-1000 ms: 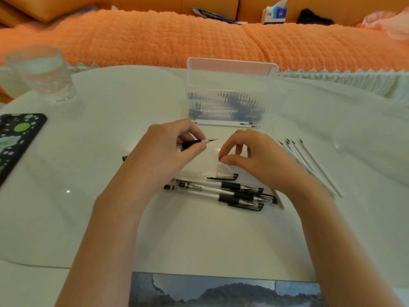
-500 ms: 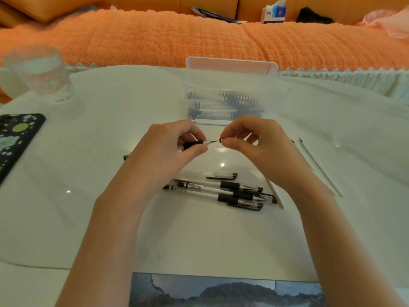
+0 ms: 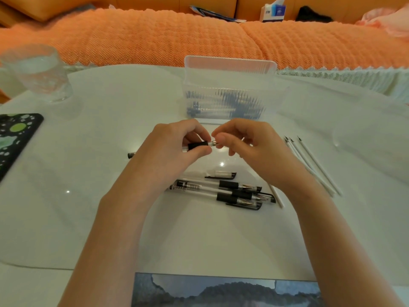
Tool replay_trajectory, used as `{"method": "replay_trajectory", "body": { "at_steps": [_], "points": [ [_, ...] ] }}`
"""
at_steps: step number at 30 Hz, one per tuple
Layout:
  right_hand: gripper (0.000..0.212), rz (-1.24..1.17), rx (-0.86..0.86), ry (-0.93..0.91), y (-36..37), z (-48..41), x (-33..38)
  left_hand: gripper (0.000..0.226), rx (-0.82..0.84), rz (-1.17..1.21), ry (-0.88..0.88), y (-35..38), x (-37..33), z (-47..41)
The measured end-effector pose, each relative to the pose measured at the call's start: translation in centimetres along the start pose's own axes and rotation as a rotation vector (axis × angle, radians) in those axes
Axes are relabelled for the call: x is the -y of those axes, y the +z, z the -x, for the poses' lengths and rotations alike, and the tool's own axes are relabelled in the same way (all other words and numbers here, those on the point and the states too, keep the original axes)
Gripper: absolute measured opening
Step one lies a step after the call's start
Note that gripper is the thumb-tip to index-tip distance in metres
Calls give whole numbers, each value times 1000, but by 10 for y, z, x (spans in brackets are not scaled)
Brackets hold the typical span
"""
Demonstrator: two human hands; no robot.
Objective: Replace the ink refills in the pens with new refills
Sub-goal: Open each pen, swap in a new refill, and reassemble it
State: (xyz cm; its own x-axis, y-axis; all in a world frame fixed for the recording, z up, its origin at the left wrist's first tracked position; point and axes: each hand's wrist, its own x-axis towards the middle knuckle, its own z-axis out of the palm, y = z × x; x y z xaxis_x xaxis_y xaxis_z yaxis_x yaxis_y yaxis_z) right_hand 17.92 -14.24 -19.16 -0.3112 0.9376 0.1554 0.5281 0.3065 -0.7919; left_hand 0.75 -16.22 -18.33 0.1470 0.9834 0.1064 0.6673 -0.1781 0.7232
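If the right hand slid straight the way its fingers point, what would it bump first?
Most likely the pen, whose tip the right hand pinches; just behind sits the left hand gripping it.

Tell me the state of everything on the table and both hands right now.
Pen: uncapped, held level above the table.
Left hand: grips the pen's black grip.
Right hand: pinches the pen's tip.
Cap: off, lying on the table.
Three pens: lying side by side.
Refills: lying loose, right of the hands.
Box: open, lid up.
Glass: upright, part full.
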Motion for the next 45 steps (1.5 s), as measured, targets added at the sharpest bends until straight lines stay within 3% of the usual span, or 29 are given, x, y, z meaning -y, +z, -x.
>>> {"method": "replay_trajectory", "body": {
  "at_steps": [7, 14, 25, 31, 34, 39, 43, 45],
  "points": [
    [7, -2, 20, -6, 1, 1, 3, 19, -19, 26, 11, -1, 0, 0],
    [11, -8, -4, 10, 2, 2, 4, 10, -14, 80, 37, -2, -1, 1],
    [4, -74, -104, -30, 2, 2, 6, 23, -95, 123, 81, -6, -5, 0],
    [5, -114, -163, -32, -1, 1, 4, 19, -23, 83, -36, -5, 2, 2],
    [6, -77, -140, -7, -1, 2, 3, 3, -44, 111, -43, -8, 2, 2],
    [19, -79, -87, 24, 0, 3, 3, 17, -130, 23, -37, -7, 1, 1],
    [20, -98, -119, 31, 0, 2, 2, 13, -79, 87, -30, -6, 1, 1],
    [18, -107, -140, 26, -1, 1, 2, 22, -40, 85, -26, -6, 2, 1]
  ]
}}
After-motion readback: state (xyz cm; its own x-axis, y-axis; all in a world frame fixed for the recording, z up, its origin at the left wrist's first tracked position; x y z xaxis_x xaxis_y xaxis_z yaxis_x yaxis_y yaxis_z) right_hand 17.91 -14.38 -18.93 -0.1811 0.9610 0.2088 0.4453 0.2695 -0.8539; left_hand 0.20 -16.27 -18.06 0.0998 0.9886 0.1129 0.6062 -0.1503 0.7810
